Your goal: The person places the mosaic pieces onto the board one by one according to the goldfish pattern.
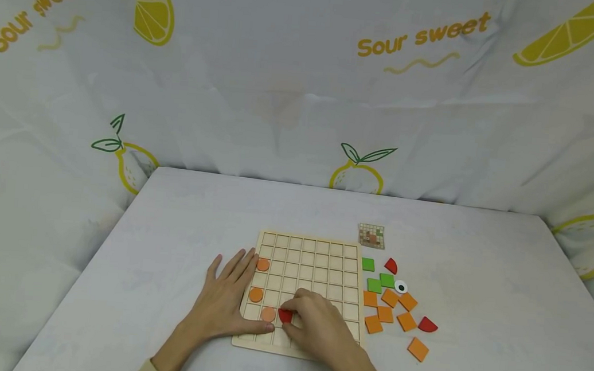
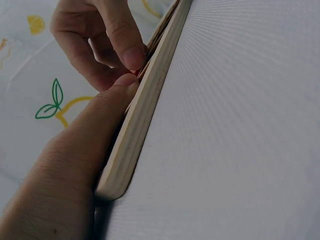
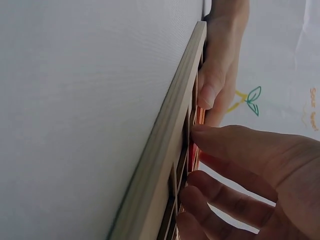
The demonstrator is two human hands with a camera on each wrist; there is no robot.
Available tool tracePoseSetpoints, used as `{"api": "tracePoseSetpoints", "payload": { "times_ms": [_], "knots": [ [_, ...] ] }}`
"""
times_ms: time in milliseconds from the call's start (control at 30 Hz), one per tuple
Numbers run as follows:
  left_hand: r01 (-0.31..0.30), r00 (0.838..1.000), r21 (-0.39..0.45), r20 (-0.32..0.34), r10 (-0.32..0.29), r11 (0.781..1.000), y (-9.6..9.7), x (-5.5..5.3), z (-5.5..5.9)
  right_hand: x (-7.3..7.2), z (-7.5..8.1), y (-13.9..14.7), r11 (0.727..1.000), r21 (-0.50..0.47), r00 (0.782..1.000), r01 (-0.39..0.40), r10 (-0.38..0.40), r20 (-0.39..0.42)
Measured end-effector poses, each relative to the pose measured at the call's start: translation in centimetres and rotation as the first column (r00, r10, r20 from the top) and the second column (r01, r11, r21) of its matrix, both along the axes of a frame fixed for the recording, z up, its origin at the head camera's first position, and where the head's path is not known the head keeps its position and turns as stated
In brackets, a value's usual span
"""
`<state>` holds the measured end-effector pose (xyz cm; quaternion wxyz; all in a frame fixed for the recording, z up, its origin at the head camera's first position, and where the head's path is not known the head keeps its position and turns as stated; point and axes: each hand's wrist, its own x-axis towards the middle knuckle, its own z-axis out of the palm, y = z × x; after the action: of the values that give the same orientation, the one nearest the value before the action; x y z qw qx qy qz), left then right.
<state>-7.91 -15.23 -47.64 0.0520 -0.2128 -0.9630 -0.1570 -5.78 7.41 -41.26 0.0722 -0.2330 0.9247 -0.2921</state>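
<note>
A wooden grid board (image 1: pixel 308 259) lies on the table in the head view. My right hand (image 1: pixel 322 328) pinches a red quarter-circle piece (image 1: pixel 285 316) between thumb and fingers over a cell in the lower part of the board. Fingers spread, my left hand (image 1: pixel 224 302) rests along the board's left side, its thumb reaching over the lower cells. Two orange discs (image 1: pixel 256 295) and a paler salmon disc (image 1: pixel 268 314) sit in cells near that hand. In the right wrist view the red piece (image 3: pixel 192 156) shows only as a thin edge by the thumb.
Right of the board lie several orange squares (image 1: pixel 384 314), green squares (image 1: pixel 374 285), a white disc with a black dot (image 1: pixel 401 286) and two more red quarter-circles (image 1: pixel 427 324). A small pattern card (image 1: pixel 371 236) sits by the board's far right corner. Lemon-print cloth hangs behind.
</note>
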Motion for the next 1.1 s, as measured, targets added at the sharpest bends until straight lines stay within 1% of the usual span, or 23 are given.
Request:
{"api": "tracePoseSetpoints", "payload": {
  "times_ms": [200,700,833,1000,1100],
  "knots": [
    [0.000,1.000,-0.002,-0.001,0.000,1.000,0.0,0.0,0.0,0.0,-0.1,0.4,1.000,0.003,1.000,0.011,-0.011,0.026],
    [-0.005,1.000,-0.014,0.001,0.005,1.000,0.0,-0.1,-0.2,-0.1,-0.2,0.8,0.999,-0.037,0.999,0.019,-0.017,0.050],
    [-0.005,1.000,-0.012,0.002,0.005,1.000,0.0,-0.1,-0.1,-0.1,0.0,1.0,0.998,-0.048,0.997,0.027,-0.024,0.069],
    [-0.004,1.000,-0.008,-0.004,0.004,1.000,0.0,0.0,-0.1,-0.2,0.5,1.7,0.996,-0.045,0.990,0.079,-0.074,0.118],
    [-0.005,1.000,-0.011,-0.009,0.005,1.000,0.1,0.0,-0.2,-0.4,0.7,2.4,0.993,-0.032,0.988,0.116,-0.112,0.106]
  ]
}}
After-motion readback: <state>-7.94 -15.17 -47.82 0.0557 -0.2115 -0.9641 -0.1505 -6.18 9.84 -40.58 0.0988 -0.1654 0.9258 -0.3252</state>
